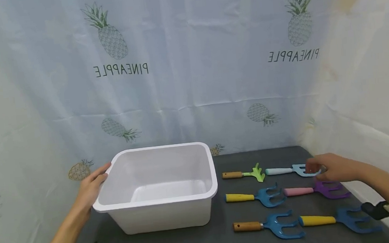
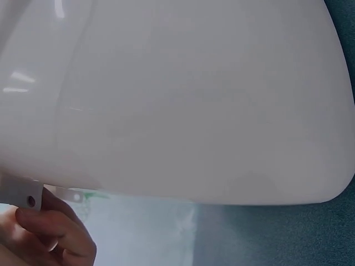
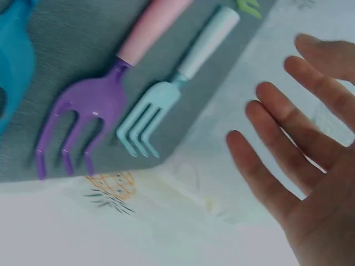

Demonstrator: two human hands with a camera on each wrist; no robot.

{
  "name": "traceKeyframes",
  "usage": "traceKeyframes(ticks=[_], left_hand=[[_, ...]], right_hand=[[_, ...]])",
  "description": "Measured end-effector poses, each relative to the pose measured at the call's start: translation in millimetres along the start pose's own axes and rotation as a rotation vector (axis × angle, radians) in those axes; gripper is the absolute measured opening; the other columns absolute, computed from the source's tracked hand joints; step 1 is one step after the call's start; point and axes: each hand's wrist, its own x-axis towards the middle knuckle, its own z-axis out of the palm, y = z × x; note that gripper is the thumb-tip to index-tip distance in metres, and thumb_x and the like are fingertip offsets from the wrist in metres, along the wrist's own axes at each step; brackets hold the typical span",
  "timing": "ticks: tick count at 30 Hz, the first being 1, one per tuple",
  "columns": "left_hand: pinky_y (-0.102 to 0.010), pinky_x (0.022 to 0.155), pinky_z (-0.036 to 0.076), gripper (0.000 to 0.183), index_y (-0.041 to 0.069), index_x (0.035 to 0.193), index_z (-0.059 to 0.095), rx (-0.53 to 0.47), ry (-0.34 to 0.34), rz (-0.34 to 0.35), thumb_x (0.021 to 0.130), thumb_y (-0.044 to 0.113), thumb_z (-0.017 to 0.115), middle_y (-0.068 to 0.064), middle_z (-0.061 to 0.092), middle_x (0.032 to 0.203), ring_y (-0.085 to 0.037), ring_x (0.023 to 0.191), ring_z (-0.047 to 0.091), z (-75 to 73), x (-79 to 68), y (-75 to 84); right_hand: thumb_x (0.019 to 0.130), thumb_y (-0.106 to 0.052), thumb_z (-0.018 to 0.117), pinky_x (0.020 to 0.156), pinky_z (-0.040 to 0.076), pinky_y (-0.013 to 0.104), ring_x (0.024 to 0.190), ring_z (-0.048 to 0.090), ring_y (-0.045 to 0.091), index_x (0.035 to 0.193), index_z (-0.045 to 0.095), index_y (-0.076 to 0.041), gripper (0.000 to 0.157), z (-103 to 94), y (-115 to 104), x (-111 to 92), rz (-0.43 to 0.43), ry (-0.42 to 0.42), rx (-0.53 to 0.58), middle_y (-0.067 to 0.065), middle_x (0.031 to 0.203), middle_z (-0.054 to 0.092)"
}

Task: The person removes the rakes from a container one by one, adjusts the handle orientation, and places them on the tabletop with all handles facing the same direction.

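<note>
My left hand [image 1: 91, 189] grips the left rim of a white plastic tub [image 1: 161, 217]. In the left wrist view, curled fingers [image 2: 61, 230] hold the rim near a small hole, and the tub's outer wall fills most of that view. My right hand [image 1: 337, 168] hovers over the tines of a light blue hand fork [image 1: 279, 171] at the back right. The right wrist view shows its fingers spread, with nothing held, beside that fork. Just in front of it lies a purple hand fork with a pink handle [image 1: 299, 191].
A green hand rake [image 1: 232, 175] with a wooden handle lies right of the tub. Nearer are blue forks with a yellow handle [image 1: 239, 197], a wooden handle [image 1: 247, 226] and another yellow handle [image 1: 317, 220]. Pineapple-print curtain [image 1: 184, 80] surrounds the dark table [image 1: 253, 158].
</note>
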Motion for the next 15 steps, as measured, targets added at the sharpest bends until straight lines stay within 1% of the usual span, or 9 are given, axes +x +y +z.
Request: traceKeyframes(ticks=[2,3,7,8,9,10,12,13,15], left_hand=[[-0.020,0.078,0.053,0.057,0.017,0.164,0.027,0.002,-0.008,-0.001,0.112,0.039,0.033,-0.022,0.024,0.170,-0.043,0.139,0.048,-1.7,2.0,-0.7],[-0.020,0.078,0.053,0.057,0.018,0.165,0.026,0.000,-0.015,-0.003,0.112,0.040,0.032,-0.022,0.022,0.170,-0.045,0.142,0.044,-2.3,2.8,-0.6],[-0.017,0.078,0.051,0.058,0.018,0.165,0.023,-0.001,-0.039,-0.006,0.113,0.040,0.031,-0.021,0.018,0.171,-0.048,0.147,0.038,-4.6,4.6,-1.0],[-0.018,0.078,0.051,0.058,0.017,0.165,0.023,-0.001,-0.043,-0.007,0.113,0.040,0.031,-0.022,0.018,0.171,-0.048,0.146,0.040,-5.1,4.5,-1.5],[-0.019,0.078,0.052,0.058,0.016,0.166,0.022,-0.001,-0.042,-0.010,0.113,0.039,0.031,-0.024,0.021,0.170,-0.047,0.141,0.046,-5.8,4.7,-2.1],[-0.021,0.078,0.053,0.059,0.015,0.166,0.021,-0.003,-0.044,-0.012,0.112,0.038,0.031,-0.026,0.024,0.168,-0.044,0.134,0.054,-6.8,4.8,-2.6],[-0.024,0.078,0.054,0.061,0.013,0.166,0.019,-0.001,-0.051,-0.018,0.112,0.038,0.033,-0.030,0.029,0.165,-0.028,0.116,0.066,-10.3,5.5,-3.4],[-0.026,0.077,0.055,0.063,0.012,0.166,0.018,-0.001,-0.056,-0.020,0.112,0.038,0.034,-0.032,0.035,0.161,-0.019,0.108,0.068,-12.4,6.3,-3.8],[-0.029,0.075,0.057,0.067,0.009,0.166,0.017,-0.003,-0.072,-0.030,0.111,0.038,0.039,-0.031,0.055,0.143,-0.006,0.093,0.066,-17.9,8.7,-4.5]], right_hand=[[0.091,-0.016,0.077,0.072,0.057,0.027,0.092,0.062,-0.002,0.111,0.068,-0.015,0.022,-6.5,0,3,-0.007,0.048,-0.012,-0.008,0.105,0.072],[0.091,-0.015,0.077,0.072,0.057,0.027,0.093,0.062,-0.003,0.111,0.068,-0.015,0.022,-8.9,-1,4,-0.014,0.074,-0.017,-0.006,0.106,0.072],[0.090,-0.011,0.077,0.070,0.058,0.024,0.093,0.062,-0.004,0.109,0.069,-0.013,0.021,-15.0,-4,10,-0.039,0.166,-0.036,-0.005,0.103,0.072],[0.090,-0.010,0.077,0.069,0.057,0.024,0.092,0.062,-0.004,0.109,0.069,-0.014,0.021,-16.3,-5,12,-0.050,0.185,-0.055,-0.005,0.102,0.071],[0.089,-0.009,0.078,0.069,0.057,0.024,0.092,0.063,-0.002,0.108,0.069,-0.015,0.021,-17.8,-6,15,-0.058,0.206,-0.072,-0.006,0.102,0.071],[0.089,-0.009,0.078,0.069,0.057,0.024,0.091,0.064,-0.001,0.107,0.070,-0.016,0.021,-19.1,-8,17,-0.066,0.224,-0.092,-0.006,0.101,0.071],[0.087,-0.009,0.079,0.069,0.058,0.027,0.091,0.066,0.005,0.106,0.070,-0.017,0.023,-22.3,-12,21,-0.077,0.257,-0.148,-0.007,0.100,0.070],[0.086,-0.009,0.080,0.069,0.058,0.029,0.091,0.066,0.007,0.105,0.071,-0.017,0.023,-23.8,-15,23,-0.073,0.274,-0.178,-0.009,0.100,0.069],[0.084,-0.010,0.081,0.071,0.059,0.033,0.090,0.068,0.013,0.104,0.071,-0.017,0.024,-26.3,-19,26,-0.059,0.312,-0.231,-0.009,0.099,0.069]])
